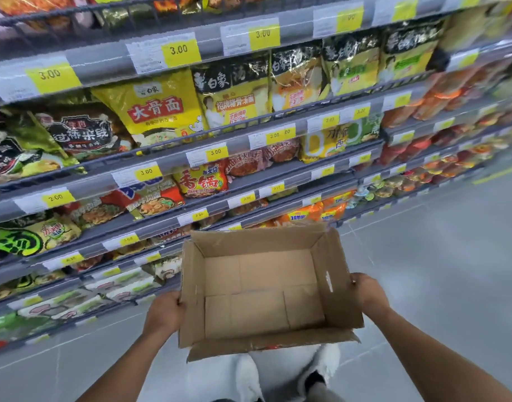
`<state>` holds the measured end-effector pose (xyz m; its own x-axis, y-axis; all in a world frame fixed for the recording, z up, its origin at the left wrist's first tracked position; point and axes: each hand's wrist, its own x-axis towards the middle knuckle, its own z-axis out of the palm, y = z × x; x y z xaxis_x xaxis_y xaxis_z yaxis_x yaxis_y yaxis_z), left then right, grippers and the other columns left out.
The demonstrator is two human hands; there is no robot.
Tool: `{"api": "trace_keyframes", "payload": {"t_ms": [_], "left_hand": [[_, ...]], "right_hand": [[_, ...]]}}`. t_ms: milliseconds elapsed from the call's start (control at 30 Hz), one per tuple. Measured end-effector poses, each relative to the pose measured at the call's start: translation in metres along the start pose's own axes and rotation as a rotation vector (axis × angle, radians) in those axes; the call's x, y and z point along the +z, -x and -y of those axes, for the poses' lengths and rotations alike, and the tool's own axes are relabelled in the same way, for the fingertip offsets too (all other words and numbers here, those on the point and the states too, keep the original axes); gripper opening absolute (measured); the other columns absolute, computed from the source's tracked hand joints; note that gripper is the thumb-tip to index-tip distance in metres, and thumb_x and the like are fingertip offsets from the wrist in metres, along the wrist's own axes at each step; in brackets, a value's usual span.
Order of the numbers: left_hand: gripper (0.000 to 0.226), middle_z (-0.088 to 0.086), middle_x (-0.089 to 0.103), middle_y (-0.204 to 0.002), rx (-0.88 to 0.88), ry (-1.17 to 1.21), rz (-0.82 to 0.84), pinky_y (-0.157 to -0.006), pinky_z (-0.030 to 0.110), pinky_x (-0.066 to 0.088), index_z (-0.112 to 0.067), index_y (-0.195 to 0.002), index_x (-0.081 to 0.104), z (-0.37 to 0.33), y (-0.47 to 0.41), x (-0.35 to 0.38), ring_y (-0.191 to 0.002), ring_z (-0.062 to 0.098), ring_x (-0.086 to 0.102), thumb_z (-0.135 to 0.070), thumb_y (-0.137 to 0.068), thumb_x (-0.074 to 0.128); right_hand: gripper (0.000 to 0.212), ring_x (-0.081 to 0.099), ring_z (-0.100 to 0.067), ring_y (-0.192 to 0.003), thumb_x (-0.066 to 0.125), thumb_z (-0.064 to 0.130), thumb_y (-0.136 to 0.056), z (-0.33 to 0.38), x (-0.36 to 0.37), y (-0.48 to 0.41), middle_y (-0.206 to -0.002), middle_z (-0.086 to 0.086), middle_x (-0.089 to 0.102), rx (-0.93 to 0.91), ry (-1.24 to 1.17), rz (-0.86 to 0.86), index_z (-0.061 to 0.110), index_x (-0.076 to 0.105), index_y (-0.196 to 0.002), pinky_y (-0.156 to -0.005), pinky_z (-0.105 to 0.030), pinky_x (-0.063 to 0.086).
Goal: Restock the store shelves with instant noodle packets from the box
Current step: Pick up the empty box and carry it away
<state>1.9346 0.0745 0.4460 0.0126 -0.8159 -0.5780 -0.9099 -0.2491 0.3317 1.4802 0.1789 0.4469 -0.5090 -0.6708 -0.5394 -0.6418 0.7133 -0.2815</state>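
Now holding the box [260,285] by 2 opposite walls, with the left hand [164,314] curled round its left rim and the right hand [366,291] curled round its right rim. Showing bare cardboard bottom, flaps open. Beyond and left of the box, shelves [103,60] full of packets [159,108]; under the box, white shoes [247,375] on grey floor [437,256].

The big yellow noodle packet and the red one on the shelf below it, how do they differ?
The yellow packet looks larger and mostly yellow, with white characters on a red band; the red packet looks smaller, with red characters on a yellow patch. The yellow packet stands higher up than the red packet. Both face outward.
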Motion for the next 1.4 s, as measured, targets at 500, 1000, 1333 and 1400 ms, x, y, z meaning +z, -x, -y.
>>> {"api": "trace_keyframes", "payload": {"t_ms": [500,1000,1333,1400], "left_hand": [[0.017,0.005,0.071,-0.078,0.472,-0.330,0.183,-0.060,0.031,0.047,-0.017,-0.083,0.071,-0.193,0.016,0.091,-0.077,0.028,0.068,-0.020,-0.082,0.054],[0.022,0.005,0.061,-0.070,0.721,-0.467,0.140,-0.059,0.035,0.042,-0.015,-0.074,0.059,-0.399,0.114,0.239,-0.070,0.029,0.057,-0.026,-0.092,0.056],[0.020,0.014,0.068,-0.078,0.845,-0.532,0.122,-0.063,0.037,0.046,-0.008,-0.081,0.067,-0.510,0.131,0.294,-0.074,0.033,0.062,-0.021,-0.094,0.058],[0.021,0.012,0.066,-0.076,0.861,-0.548,0.119,-0.060,0.035,0.043,-0.010,-0.080,0.065,-0.537,0.128,0.304,-0.073,0.033,0.061,-0.022,-0.095,0.057]], "right_hand": [[0.027,0.067,-0.034,-0.103,0.055,0.013,-0.090,-0.221,-0.011,0.127,-0.109,-0.013,0.074,0.427,-0.308,-0.201,0.012,0.072,-0.112,-0.085,-0.038,0.054],[0.020,0.069,-0.031,-0.090,0.056,0.022,-0.095,-0.429,-0.039,0.200,-0.093,-0.008,0.074,0.646,-0.495,-0.319,0.014,0.074,-0.098,-0.070,-0.034,0.050],[0.023,0.068,-0.032,-0.094,0.055,0.023,-0.097,-0.496,-0.077,0.178,-0.102,-0.011,0.074,0.762,-0.574,-0.371,0.011,0.072,-0.106,-0.080,-0.038,0.056],[0.022,0.067,-0.032,-0.095,0.056,0.021,-0.097,-0.508,-0.090,0.165,-0.103,-0.011,0.074,0.777,-0.564,-0.374,0.011,0.073,-0.107,-0.081,-0.038,0.055]]}}
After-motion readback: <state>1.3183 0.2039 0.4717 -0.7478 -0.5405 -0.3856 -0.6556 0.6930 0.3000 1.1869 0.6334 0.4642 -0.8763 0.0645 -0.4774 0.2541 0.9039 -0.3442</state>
